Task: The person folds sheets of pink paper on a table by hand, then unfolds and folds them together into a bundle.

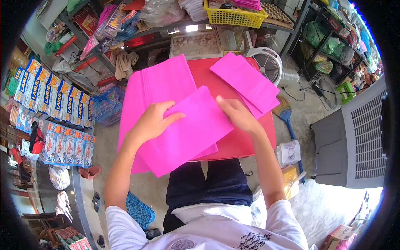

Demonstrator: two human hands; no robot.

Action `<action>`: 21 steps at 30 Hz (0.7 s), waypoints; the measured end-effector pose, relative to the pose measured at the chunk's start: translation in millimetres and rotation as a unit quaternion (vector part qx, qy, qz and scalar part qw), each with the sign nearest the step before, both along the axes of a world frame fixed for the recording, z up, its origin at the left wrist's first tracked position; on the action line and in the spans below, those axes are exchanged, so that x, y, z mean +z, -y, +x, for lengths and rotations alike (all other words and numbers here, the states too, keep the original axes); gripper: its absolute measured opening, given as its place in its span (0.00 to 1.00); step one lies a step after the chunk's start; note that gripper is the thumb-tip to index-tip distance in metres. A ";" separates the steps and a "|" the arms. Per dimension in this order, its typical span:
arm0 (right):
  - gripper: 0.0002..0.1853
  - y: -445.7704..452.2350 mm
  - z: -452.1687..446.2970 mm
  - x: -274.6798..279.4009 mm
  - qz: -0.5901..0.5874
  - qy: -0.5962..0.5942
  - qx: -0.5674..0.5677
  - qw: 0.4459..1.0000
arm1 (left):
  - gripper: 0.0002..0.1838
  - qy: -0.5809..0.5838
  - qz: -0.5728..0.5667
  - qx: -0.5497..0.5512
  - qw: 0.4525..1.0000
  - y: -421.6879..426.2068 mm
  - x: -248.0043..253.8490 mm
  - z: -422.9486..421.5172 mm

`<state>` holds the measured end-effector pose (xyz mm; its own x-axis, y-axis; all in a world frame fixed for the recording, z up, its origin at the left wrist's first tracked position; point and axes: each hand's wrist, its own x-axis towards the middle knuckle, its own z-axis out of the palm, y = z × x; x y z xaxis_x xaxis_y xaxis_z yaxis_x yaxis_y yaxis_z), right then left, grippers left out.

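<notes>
Across the middle of the red table, a bright pink sheet of paper (200, 125) lies tilted between my two hands. At its left edge, my left hand (155, 119) has the thumb on top, holding it. My right hand (239, 116) pinches the right edge with the thumb on the upper face; the other fingers are partly hidden. Under and beyond my left hand spreads a larger stack of pink sheets (166, 77). A smaller pile of folded pink sheets (246, 81) rests near my right hand.
The red table (262, 137) stands before my knees. Behind it are a white fan (266, 66), a tray (196, 43) and a yellow basket (235, 16). Stacked beer cartons (54, 93) line the left. A grey air cooler (354, 133) and a broom (287, 121) stand right.
</notes>
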<state>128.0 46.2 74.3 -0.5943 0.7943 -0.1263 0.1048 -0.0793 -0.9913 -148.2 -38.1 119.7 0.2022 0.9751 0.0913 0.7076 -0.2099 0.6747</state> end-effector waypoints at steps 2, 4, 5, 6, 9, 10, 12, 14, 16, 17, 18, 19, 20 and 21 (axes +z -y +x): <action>0.22 0.4 0.1 -11.1 0.074 0.014 0.069 0.995 | 0.18 0.006 -0.016 -0.004 1.000 2.0 -2.9 -0.6; 0.22 -1.6 1.9 -23.1 0.116 0.026 0.084 0.989 | 0.18 0.006 -0.033 0.001 0.999 2.8 -6.7 -4.0; 0.22 -2.5 2.8 -26.7 0.137 0.032 0.091 0.986 | 0.18 0.006 -0.040 0.004 0.999 2.9 -8.1 -6.3; 0.22 -0.5 3.3 -26.5 0.123 0.036 0.081 0.988 | 0.18 0.006 -0.076 0.015 0.997 3.2 -9.0 -8.7; 0.22 6.2 5.8 -23.2 0.088 0.054 0.056 0.993 | 0.20 0.016 -0.136 0.023 0.990 6.0 -13.2 -14.9; 0.22 6.1 7.3 -22.1 0.083 0.066 0.051 0.993 | 0.21 0.028 -0.125 0.010 0.992 9.0 -16.9 -15.9; 0.20 3.9 10.8 -26.2 0.085 0.085 0.047 0.992 | 0.21 0.024 -0.072 0.003 0.997 14.7 -29.6 -16.9; 0.17 0.3 12.3 -38.0 0.098 0.100 0.052 0.989 | 0.21 -0.006 0.010 0.016 1.000 19.9 -46.0 -18.3; 0.16 7.3 6.6 -37.1 0.090 0.044 0.028 0.995 | 0.21 -0.055 0.035 0.016 0.998 23.3 -34.1 -8.5; 0.16 10.9 2.8 -36.9 0.086 0.016 0.017 0.996 | 0.22 -0.080 0.048 0.016 0.996 25.0 -25.1 -1.4; 0.16 12.1 -1.9 -37.7 0.121 -0.017 -0.009 0.992 | 0.22 -0.094 0.026 0.015 0.995 26.0 -14.7 4.8; 0.17 13.2 -7.4 -39.0 0.155 -0.050 -0.035 0.986 | 0.22 -0.109 0.003 0.015 0.994 27.2 -3.3 10.7; 0.19 13.7 -11.4 -39.7 0.190 -0.084 -0.059 0.976 | 0.22 -0.125 -0.019 0.016 0.992 28.2 3.6 14.8; 0.17 14.9 -13.0 -36.0 0.190 -0.086 -0.069 0.976 | 0.23 -0.131 -0.011 0.011 0.991 28.9 5.8 17.5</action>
